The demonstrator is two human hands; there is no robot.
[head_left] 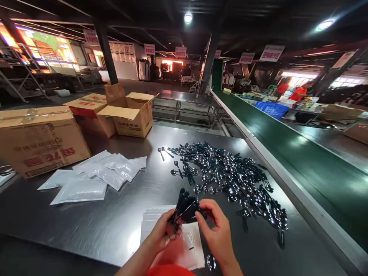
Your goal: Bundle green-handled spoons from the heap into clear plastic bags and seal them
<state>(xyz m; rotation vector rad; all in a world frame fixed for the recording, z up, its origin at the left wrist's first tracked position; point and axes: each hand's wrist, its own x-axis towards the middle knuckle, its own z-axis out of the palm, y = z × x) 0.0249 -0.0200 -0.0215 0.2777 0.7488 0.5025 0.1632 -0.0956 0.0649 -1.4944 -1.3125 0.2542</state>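
A bundle of dark-handled spoons is gripped in my left hand, with the handles fanned upward. My right hand is beside the bundle, its thumb and index finger closed at the right edge of the handles; what they pinch is too small to make out. Beneath my hands lies a stack of white envelopes, partly hidden. A large pile of spoons spreads over the metal table beyond my right hand. Filled white padded envelopes lie at the left.
Cardboard boxes stand at the back left, a taped one and an open one among them. A green conveyor belt with a metal edge runs along the right. Beyond it are a blue basket and people in red.
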